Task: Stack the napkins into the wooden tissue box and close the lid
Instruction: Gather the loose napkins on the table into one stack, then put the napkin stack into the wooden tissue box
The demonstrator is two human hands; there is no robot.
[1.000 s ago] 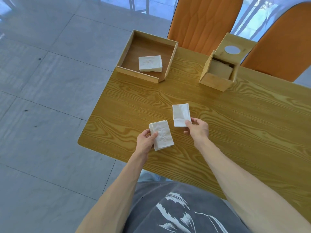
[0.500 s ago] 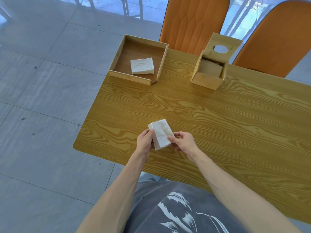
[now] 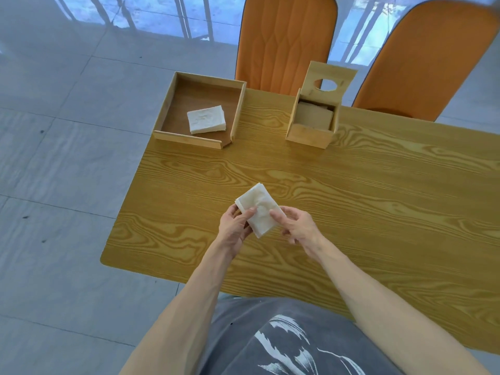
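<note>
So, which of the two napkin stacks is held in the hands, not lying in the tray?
The napkin stack near the table's front edge, gripped between the left hand and right hand. The other stack lies untouched inside the wooden tray.

Wood-grain table (image 3: 351, 190) with a rounded near-left corner. Stood at its far edge: an open wooden tray (image 3: 173, 109) on the left, overhanging the edge; a wooden tissue box (image 3: 308, 133) to the right, lid (image 3: 338, 74) raised.

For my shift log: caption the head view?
Both hands hold a napkin stack over the table; tissue box open.
</note>
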